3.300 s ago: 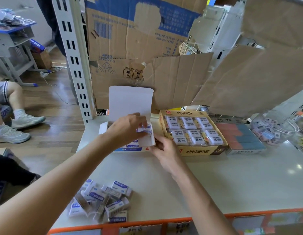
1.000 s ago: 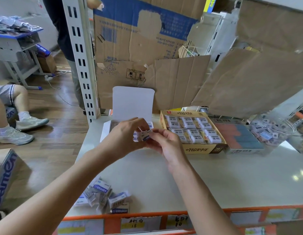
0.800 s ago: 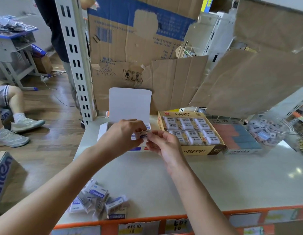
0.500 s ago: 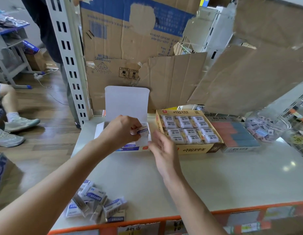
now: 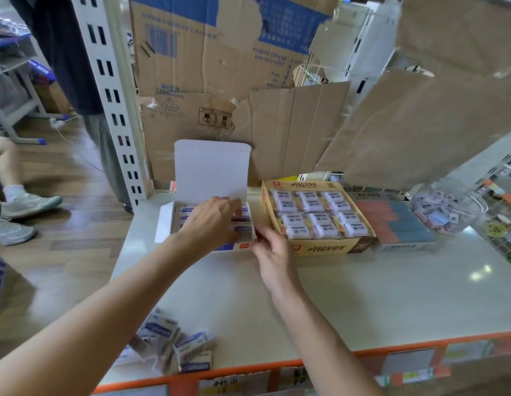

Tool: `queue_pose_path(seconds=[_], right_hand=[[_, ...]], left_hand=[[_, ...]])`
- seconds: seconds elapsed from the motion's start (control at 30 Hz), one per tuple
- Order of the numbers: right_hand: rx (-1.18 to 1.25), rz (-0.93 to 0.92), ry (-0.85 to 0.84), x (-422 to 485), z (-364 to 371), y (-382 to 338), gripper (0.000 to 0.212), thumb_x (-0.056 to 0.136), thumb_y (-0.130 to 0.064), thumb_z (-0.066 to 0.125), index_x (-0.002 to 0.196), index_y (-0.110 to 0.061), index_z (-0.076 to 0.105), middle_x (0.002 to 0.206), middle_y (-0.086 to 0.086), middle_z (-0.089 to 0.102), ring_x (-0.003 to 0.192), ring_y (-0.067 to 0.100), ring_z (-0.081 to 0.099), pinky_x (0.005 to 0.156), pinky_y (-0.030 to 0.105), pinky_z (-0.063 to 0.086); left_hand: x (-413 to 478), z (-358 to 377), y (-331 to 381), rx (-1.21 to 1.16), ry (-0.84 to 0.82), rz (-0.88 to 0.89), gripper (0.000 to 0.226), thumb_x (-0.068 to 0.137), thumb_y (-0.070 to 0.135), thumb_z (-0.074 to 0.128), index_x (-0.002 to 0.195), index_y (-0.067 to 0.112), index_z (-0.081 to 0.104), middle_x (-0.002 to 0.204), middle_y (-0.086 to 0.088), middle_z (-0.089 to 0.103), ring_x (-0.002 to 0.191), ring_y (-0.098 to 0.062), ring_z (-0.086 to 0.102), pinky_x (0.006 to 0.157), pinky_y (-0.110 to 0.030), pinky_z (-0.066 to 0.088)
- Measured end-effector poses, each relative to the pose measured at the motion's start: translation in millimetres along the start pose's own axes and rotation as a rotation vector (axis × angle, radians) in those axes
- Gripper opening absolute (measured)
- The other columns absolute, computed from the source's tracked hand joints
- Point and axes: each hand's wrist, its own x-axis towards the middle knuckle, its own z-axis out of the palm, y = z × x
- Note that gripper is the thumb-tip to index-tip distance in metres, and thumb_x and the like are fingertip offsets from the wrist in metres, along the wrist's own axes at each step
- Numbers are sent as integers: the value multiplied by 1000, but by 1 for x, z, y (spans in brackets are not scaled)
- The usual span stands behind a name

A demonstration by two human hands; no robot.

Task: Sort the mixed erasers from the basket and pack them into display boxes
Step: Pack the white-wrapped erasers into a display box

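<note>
A white display box (image 5: 163,224) with its lid (image 5: 211,170) raised stands at the table's back left, rows of blue-labelled erasers inside. My left hand (image 5: 208,221) reaches into it from above. Its fingers curl over the right-hand row and hold a blue-labelled eraser (image 5: 244,228) down among the others. My right hand (image 5: 272,258) lies with relaxed fingers against the box's front right corner. A loose pile of the same erasers (image 5: 174,347) sits near the table's front left edge.
A yellow display box (image 5: 320,250) full of wrapped white erasers stands right of the white one. Beyond it are a red-and-blue eraser box (image 5: 402,247) and a clear container (image 5: 448,212) of small erasers. Cardboard sheets (image 5: 291,130) wall the back. A person (image 5: 77,67) stands beside the shelf upright (image 5: 111,95).
Both hands held an eraser together in front of the box. My right hand let go and dropped to the box's corner, while my left hand carried the eraser down into the box.
</note>
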Motion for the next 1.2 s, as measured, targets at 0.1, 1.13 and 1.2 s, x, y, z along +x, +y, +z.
queue_pose_path(seconds=[0.1,1.13,1.2], right_hand=[[-44,18,6,1,1,5,37,87,2,52,109,-23,68,103,-13,70,94,-4,61,82,13,45],[-496,-55,-80,-43,-2,-9,14,90,-16,58,102,-19,66,88,-6,64,69,-7,52,60,3,40],[-485,-47,-93,-47,2,-10,13,90,-17,58,100,-20,67,85,-8,64,68,-6,53,60,4,40]], left_hand=[[-1,-4,-2,-52,-5,2,41,75,32,75,100,14,47,99,-1,50,80,-18,51,56,-21,32],[-104,-60,-22,-134,-469,27,25,80,40,67,100,25,63,87,15,60,83,-2,60,67,-5,44],[-111,-56,-24,-93,-520,-4,27,80,39,68,102,24,64,90,13,61,86,-6,60,70,-9,43]])
